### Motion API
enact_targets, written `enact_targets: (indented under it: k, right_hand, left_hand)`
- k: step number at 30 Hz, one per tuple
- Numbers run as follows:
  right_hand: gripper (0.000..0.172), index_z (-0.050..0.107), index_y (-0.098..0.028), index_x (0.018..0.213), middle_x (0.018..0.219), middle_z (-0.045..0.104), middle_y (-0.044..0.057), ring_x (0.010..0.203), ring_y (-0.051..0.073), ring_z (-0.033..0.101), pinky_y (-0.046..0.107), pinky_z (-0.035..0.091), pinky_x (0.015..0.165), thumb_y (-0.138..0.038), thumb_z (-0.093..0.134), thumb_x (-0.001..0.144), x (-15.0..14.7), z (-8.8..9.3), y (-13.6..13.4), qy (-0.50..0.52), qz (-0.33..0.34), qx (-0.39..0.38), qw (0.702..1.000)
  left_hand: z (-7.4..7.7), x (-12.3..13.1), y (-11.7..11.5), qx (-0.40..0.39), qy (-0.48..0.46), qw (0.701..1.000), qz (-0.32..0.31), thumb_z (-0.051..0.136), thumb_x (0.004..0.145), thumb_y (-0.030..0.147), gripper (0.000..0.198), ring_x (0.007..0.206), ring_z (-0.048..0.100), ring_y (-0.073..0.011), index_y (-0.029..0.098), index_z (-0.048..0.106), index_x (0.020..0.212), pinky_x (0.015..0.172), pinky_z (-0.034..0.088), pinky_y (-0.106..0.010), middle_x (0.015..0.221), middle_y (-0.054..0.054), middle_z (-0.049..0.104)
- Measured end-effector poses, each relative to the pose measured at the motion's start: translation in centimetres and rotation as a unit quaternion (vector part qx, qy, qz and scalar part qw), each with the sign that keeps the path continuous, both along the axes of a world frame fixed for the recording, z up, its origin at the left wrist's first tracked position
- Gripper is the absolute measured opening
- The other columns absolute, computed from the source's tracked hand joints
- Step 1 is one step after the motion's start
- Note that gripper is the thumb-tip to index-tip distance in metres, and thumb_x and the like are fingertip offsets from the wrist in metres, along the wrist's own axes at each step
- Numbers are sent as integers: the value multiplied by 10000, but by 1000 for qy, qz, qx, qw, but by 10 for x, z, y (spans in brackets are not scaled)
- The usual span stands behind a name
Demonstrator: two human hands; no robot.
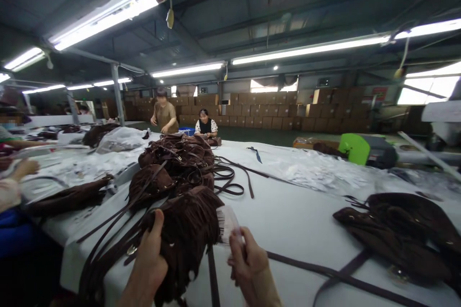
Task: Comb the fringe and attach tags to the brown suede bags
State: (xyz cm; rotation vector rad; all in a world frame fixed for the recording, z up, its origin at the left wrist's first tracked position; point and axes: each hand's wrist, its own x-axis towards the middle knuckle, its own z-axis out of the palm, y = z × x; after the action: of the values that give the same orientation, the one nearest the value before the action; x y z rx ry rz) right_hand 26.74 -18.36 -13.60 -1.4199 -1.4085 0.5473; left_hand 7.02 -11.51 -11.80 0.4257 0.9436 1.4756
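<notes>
A dark brown fringed bag point(190, 225) is at the table's near edge, its long fringe hanging down the front. My left hand point(149, 259) is closed on the bag's left side, thumb up on top. In my right hand point(250, 264) is a pale, see-through comb point(227, 224), pinched between thumb and fingers. Its teeth meet the right edge of the fringe. Brown straps trail from the bag over the table edge. Right behind it lies a heap of similar brown bags point(180, 158) with loose straps.
Another brown bag point(399, 235) with a long strap lies at right on the white table point(288, 220). Beyond are small scissors or a cutter point(256, 153), clear plastic bags point(320, 170) and a green-and-grey machine point(363, 149). At left, a co-worker's hand point(27, 168) is near a brown bag point(72, 196).
</notes>
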Motion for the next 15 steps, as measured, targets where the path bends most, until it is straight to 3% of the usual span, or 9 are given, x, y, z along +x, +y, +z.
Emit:
enact_targets:
  k: [3,5,7,12,15]
  right_hand:
    - [426,523,-179,1157,757,703,87,614,221,696,269,520,524,-482,281,983,-34,10,11,-47,-12,104,993]
    - [438,480,-155,1272,883,730,139,688,243,727,279,537,549,-391,234,997,-49,2,20,-128,-16,127,983]
    - [420,477,-149,1290,821,733,128,618,242,722,272,518,491,-319,233,994,-52,-12,29,-226,-33,113,967]
    - [218,600,-178,1074,569,658,24,438,186,650,212,392,374,-179,418,954,0,-41,49,-412,-100,55,904]
    - [237,610,-134,1069,626,687,77,500,183,665,214,420,426,-120,399,960,48,-44,50,-419,-142,55,895]
  left_hand:
    - [-8,34,-21,-1,19,999,-38,639,840,481,434,951,712,-257,214,604,1180,854,585,-390,1045,-102,741]
    - [-15,41,-31,-16,32,999,-38,610,853,494,445,948,713,-264,232,582,1211,841,589,-397,1053,-96,739]
    - [-24,34,-34,-47,63,996,-31,600,833,554,525,952,711,-291,245,557,1255,829,589,-430,1013,-100,746]
    - [-53,-5,-30,-131,163,978,-9,660,740,623,613,1018,684,-342,305,561,1254,824,582,-472,1019,-102,744]
    - [-67,-20,-29,-65,164,983,-56,653,752,606,582,1011,688,-336,351,544,1263,800,587,-472,1045,-85,741]
